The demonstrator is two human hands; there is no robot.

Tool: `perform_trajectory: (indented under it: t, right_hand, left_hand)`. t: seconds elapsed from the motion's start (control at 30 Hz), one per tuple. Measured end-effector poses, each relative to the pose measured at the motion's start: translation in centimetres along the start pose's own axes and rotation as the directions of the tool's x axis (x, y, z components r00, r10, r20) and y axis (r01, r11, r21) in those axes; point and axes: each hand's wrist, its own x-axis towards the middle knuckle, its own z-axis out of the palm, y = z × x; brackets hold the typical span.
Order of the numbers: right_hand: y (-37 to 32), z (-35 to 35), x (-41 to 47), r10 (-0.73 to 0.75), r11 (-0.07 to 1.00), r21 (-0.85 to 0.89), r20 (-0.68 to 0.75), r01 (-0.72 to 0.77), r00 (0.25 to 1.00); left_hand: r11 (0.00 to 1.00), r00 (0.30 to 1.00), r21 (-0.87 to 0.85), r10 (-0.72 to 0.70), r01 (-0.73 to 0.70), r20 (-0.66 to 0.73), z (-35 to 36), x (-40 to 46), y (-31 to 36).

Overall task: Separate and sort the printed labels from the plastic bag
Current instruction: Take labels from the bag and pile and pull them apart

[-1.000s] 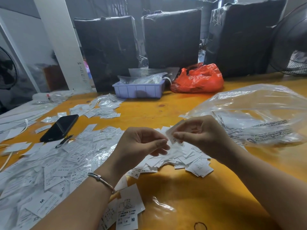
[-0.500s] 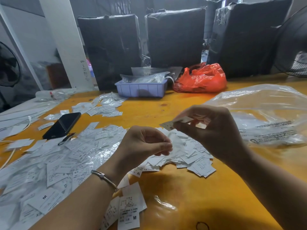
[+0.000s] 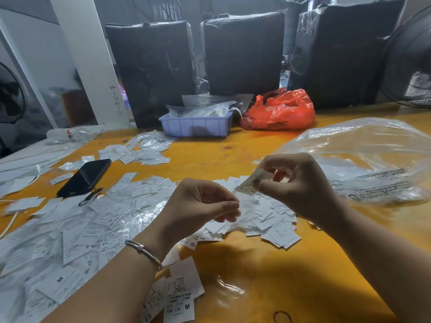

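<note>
In the head view, the right hand [image 3: 300, 185] is pinching 1 printed label [image 3: 250, 184] between thumb and fingertips. The label is a small white rectangle, and its long axis is running from the fingers down and to the left, so its free end is pointing toward the left hand [image 3: 203, 206]. It is tilted, not flat, and it is hanging above the pile of labels [image 3: 268, 220] that is lying on the yellow table [image 3: 256, 264] just below both hands.

The left hand's fingers are curling loosely, with the thumb lying close to the fingertips. A thin, blurred white or clear piece is showing at these fingertips, but I cannot tell if the hand is really holding it. A bracelet [image 3: 143, 249] is sitting on the left wrist.

To the right of the right hand, a big clear plastic bag [image 3: 363, 159] is lying on the table, with black print on its lower side. What is inside it I cannot tell. Beyond the fingers, a purple tray [image 3: 196, 127] is holding clear packets, and a red bag [image 3: 279, 110] is lying just beside it.

To the left of the left hand, many sorted labels [image 3: 77, 229] are spreading over the table, with a black phone [image 3: 85, 177] among them. Near the left wrist, 1 label marked M [image 3: 180, 297] is lying face up.
</note>
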Motion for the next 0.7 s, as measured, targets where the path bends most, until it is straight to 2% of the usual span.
perform_trajectory:
  t: [0.27,0.53,0.6,0.7]
  right_hand:
    - [0.19,-0.13,0.06,0.112,0.982,0.141,0.109,-0.127,0.988]
    - [0.72,0.56,0.05,0.125,0.992,-0.01,0.258,-0.127,0.958]
    - [0.76,0.61,0.03,0.1,0.995,0.006,0.235,-0.104,0.967]
    - [0.63,0.43,0.14,0.078,0.989,0.122,0.079,-0.087,0.994]
  left_hand:
    - [0.999,0.998,-0.018,-0.033,0.034,0.048,0.04,0.15,-0.32]
    - [0.999,0.997,-0.006,-0.032,0.033,0.074,0.15,0.14,-0.27]
    - [0.999,0.997,-0.005,-0.034,0.034,0.069,0.12,0.13,-0.23]
    - [0.999,0.997,-0.015,-0.048,0.049,0.055,0.01,0.17,-0.18]
